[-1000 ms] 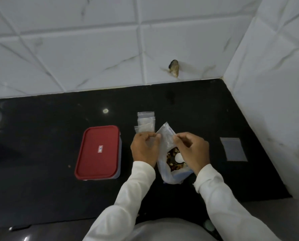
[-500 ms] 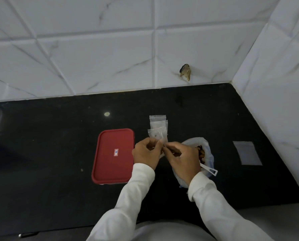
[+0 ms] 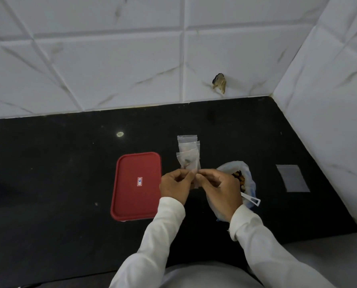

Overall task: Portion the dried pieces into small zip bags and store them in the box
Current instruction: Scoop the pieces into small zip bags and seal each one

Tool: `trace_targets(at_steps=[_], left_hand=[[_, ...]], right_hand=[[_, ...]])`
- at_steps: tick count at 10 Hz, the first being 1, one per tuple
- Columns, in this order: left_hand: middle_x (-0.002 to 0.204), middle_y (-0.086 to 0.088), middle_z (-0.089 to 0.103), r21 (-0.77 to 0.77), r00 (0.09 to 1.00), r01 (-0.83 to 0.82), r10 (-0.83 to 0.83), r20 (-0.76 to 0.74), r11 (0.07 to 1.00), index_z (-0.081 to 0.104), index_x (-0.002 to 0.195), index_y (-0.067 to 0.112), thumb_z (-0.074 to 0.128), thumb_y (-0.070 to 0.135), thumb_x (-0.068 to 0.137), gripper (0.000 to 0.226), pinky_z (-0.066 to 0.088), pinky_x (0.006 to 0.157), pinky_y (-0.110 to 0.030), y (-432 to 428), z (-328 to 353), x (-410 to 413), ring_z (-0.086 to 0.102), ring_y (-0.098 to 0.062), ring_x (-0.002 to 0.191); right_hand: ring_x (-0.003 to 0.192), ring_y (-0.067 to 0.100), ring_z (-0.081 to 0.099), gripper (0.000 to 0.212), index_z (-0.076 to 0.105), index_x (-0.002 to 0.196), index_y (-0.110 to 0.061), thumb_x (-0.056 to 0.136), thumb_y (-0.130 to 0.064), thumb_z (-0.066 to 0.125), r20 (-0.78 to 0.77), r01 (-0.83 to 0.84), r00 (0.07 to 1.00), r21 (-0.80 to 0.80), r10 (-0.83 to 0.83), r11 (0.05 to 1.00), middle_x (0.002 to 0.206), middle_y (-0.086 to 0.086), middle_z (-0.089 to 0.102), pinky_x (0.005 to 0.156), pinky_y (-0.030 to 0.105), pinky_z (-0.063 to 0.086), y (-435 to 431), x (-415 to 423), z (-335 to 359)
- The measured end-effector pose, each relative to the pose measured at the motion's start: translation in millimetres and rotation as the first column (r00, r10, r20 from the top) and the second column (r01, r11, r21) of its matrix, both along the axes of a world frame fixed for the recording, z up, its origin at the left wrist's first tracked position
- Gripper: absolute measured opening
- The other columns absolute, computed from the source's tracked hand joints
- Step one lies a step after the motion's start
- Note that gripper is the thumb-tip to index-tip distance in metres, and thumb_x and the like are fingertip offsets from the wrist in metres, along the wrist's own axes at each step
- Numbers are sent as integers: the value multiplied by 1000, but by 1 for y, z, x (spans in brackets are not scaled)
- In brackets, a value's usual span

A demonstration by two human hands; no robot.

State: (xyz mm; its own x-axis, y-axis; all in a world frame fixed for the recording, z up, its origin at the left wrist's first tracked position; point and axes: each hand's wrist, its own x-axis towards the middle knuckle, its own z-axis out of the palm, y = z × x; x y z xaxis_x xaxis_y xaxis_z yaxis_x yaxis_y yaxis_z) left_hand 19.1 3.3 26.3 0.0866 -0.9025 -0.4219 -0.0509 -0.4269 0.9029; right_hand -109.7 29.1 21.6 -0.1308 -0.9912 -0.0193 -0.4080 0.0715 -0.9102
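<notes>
progress early, i judge: left hand [image 3: 174, 187] and right hand [image 3: 217, 188] both pinch small zip bag [image 3: 196, 182]; box [image 3: 137, 185] lidded, big bag of dried pieces [image 3: 250, 179] holds plenty.

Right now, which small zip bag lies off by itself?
The flat bag at the far right, nearest the side wall. The rest overlap in a pile right of the red box.

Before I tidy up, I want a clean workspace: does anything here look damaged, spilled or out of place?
Yes. The wall tile has a chipped, brownish hole just above the counter. One flat bag lies alone at the far right, apart from the stack of bags.
</notes>
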Motion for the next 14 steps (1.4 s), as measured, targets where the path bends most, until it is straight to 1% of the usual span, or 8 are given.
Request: trace_targets(at_steps=[2,3,5,6,7,9,11,14], left_hand=[[84,-9,77,140,976,-36,65,-206,989,78,80,13,69,5,87,14,60,80,-35,1,-3,1,75,-25,85],[81,-10,77,114,979,-45,66,-193,992,78,75,15,70,3,87,18,61,78,-35,3,-4,-1,74,-27,83],[84,2,77,-56,998,43,-41,41,998,77,79,25,78,15,83,11,59,76,-23,5,-3,0,73,-14,82],[86,14,73,-219,967,158,-106,231,963,77,79,32,81,20,81,13,57,75,-16,9,0,-3,70,-1,78],[81,21,69,-237,942,209,-130,310,949,76,77,34,82,22,80,14,56,73,-12,12,2,-6,67,5,76],[82,7,72,-210,926,186,-100,365,960,75,79,22,83,18,79,8,49,63,-5,14,6,-14,66,3,67],[84,5,69,-218,861,170,-37,506,961,67,76,24,80,16,81,16,53,70,-15,9,8,-12,65,-4,73],[77,14,60,-107,805,317,-208,555,942,58,97,26,73,35,87,20,44,63,-11,1,10,-21,60,0,71]], right_hand=[[83,1,62,10,69,98,-21,92,-27,64,-94,-47,993,214,69,976,102,3,72,92,24,50,-10,-11,-24],[79,-4,58,20,70,105,-17,91,-29,63,-75,-36,996,259,57,965,89,-12,67,92,21,48,-9,-13,-19],[62,-7,59,16,77,82,-23,88,-33,66,-152,16,988,94,-1,995,63,-18,64,64,4,44,-4,-16,7],[62,0,53,17,69,83,-10,95,-12,56,57,-38,998,366,18,930,66,-9,56,72,17,46,-10,-15,9],[65,10,61,17,71,80,-21,93,-15,61,110,-12,994,301,-22,954,66,-3,64,74,28,51,-7,-17,6],[63,3,61,23,64,63,-35,85,-29,69,-235,56,971,80,-36,995,59,-14,64,64,18,47,-3,-22,5],[64,14,63,11,75,80,-15,83,-24,70,-322,119,941,39,-100,992,61,-8,64,65,31,51,-4,-31,10],[57,2,53,10,75,78,-17,81,-26,72,-360,55,932,35,-38,998,56,-14,56,60,20,44,-5,-34,22]])
